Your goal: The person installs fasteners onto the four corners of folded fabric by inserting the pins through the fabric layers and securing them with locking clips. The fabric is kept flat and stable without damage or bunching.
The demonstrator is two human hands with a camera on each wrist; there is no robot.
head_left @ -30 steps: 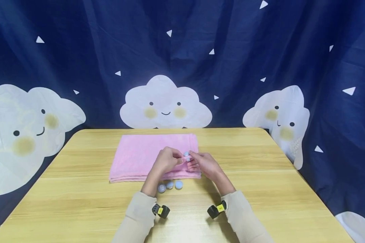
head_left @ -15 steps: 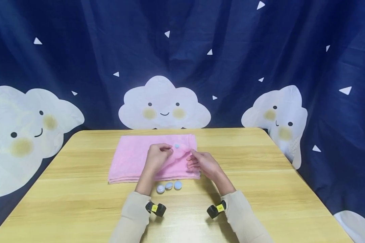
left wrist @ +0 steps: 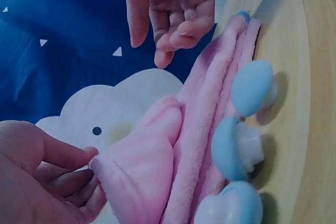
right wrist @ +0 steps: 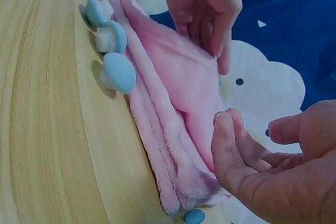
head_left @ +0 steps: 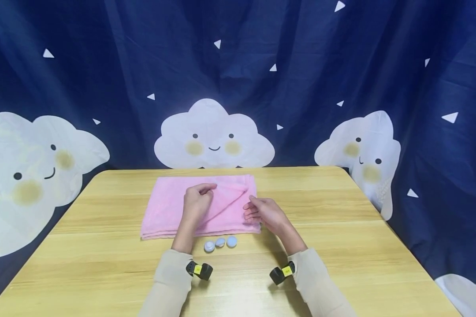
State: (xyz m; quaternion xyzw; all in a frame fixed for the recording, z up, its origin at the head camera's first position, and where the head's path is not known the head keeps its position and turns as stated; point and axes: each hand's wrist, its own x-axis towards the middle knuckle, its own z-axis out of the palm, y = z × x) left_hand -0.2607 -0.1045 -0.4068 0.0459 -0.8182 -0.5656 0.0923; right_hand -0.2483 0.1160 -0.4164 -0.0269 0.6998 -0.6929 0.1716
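Wood-grain table (head_left: 341,242); left fingers (left wrist: 63,153) pinching fluffy pink cloth (left wrist: 139,177); right fingers (right wrist: 226,148) loosely bent, released.

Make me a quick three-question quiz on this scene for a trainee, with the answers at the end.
1. How many blue-topped pieces form the row in front of the pink cloth?
2. True or false: that row sits on top of the cloth.
3. Which hand pinches the cloth?

Key:
1. Three.
2. False; the row is on the table.
3. The left hand; the right hand holds nothing.
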